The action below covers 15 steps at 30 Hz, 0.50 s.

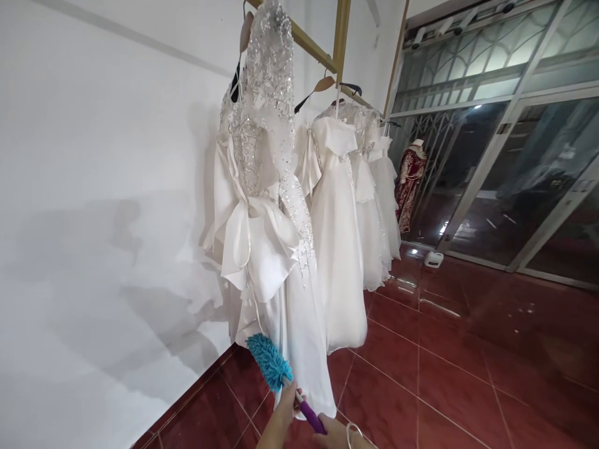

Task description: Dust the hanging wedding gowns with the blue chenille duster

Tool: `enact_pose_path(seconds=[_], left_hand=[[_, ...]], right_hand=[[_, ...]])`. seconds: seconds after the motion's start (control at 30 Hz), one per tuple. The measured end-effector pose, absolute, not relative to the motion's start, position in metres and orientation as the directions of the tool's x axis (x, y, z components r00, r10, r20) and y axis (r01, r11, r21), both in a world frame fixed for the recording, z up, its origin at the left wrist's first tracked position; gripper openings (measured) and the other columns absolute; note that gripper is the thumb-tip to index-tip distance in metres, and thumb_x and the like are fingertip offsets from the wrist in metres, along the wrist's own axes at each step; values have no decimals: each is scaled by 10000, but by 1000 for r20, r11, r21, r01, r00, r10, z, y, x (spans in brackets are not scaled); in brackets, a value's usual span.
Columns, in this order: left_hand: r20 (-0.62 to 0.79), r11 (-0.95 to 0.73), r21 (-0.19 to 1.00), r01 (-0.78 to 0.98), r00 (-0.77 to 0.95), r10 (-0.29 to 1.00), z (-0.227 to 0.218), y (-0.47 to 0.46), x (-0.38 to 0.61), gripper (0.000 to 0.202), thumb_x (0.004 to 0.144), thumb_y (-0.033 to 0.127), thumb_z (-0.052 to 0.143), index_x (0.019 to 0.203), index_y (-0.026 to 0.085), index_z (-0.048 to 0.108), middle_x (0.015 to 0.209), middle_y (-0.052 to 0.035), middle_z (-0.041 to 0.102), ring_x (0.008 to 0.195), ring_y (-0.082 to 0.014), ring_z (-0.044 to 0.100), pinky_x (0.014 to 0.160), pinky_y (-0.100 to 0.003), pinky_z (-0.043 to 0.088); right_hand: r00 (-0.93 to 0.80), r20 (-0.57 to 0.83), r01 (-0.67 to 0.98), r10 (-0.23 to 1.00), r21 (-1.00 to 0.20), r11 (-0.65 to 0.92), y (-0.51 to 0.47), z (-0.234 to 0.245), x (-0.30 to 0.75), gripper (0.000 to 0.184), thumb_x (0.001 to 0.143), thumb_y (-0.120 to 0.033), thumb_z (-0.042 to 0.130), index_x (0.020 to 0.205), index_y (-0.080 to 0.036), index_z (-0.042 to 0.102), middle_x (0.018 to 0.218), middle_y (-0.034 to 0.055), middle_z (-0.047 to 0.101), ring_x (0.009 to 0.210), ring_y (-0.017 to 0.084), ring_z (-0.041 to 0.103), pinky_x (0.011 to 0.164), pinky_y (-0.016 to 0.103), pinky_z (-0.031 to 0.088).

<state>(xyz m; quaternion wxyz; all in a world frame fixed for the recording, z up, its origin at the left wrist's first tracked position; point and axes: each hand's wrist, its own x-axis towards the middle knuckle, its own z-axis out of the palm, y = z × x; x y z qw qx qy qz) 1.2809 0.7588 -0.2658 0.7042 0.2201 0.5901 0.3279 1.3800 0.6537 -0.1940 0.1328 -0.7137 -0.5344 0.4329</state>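
1. A white wall [93, 156] fills my left.
2. Beside it hangs a beaded white dress [302, 312].
3. My blue duster [267, 360] slants low before its skirt [309, 362]; I cannot tell whether they touch.
4. My right hand [330, 429] is curled closed around the purple handle [311, 415].
5. My left hand [287, 402] wraps its fingers round the shaft [298, 395], just below the fluffy head [271, 365].

Blue duster [269, 362], purple handle [311, 416], white dresses [334, 249]
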Motion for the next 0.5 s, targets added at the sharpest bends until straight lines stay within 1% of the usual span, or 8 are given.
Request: enact_pose_path(seconds=[0.07, 0.13, 0.23, 0.3, 0.4, 0.5], left_hand=[[-671, 659, 707, -254, 51, 740, -254, 770, 1278, 247, 630, 295, 680, 542, 226, 461, 472, 30, 505, 445, -140, 551, 492, -279, 448], [-627, 596, 738, -317, 5, 779, -235, 782, 1270, 269, 609, 317, 708, 592, 225, 456, 457, 54, 480, 400, -111, 506, 442, -242, 398], [-480, 420, 810, -410, -51, 876, -192, 793, 1247, 379, 544, 412, 757, 681, 226, 456, 442, 88, 449, 364, -99, 472, 400, -217, 345], [-365, 295, 847, -442, -80, 928, -157, 793, 1231, 457, 515, 468, 771, 741, 227, 455, 455, 98, 458, 372, -99, 483, 395, -208, 339], [-239, 168, 884, -437, -114, 964, -107, 788, 1214, 503, 559, 501, 751, 865, 223, 465, 474, 111, 470, 378, -94, 490, 404, -204, 358], [-155, 98, 910, -404, -110, 982, -64, 785, 1214, 531, 635, 508, 705, 1000, 216, 453, 507, 117, 481, 384, -90, 501, 415, -206, 377]], right_hand=[[5, -442, 646, 897, -684, -341, 660, -181, 1380, 94, 714, -197, 515, 805, -208, 533, 802, 79, 671, 740, 265, 658, 667, 377, 457], [-52, -393, 638, 918, -720, -272, 666, -164, 1375, 141, 738, -202, 491, 869, -191, 542, 806, 79, 670, 701, 237, 631, 647, 359, 440], [-152, -321, 616, 935, -770, -164, 674, -135, 1364, 231, 759, -227, 490, 974, -167, 553, 795, 67, 662, 673, 214, 597, 626, 336, 418], [-209, -271, 596, 940, -797, -98, 675, -113, 1356, 296, 774, -256, 499, 1051, -167, 555, 809, 65, 664, 696, 217, 590, 644, 331, 416], [-244, -185, 553, 952, -833, -21, 670, -76, 1350, 409, 812, -271, 472, 1208, -182, 519, 890, 84, 676, 787, 231, 594, 729, 340, 419], [-248, -154, 534, 957, -845, 3, 661, -37, 1352, 489, 832, -282, 459, 1307, -169, 463, 921, 97, 665, 821, 241, 582, 762, 343, 417]])
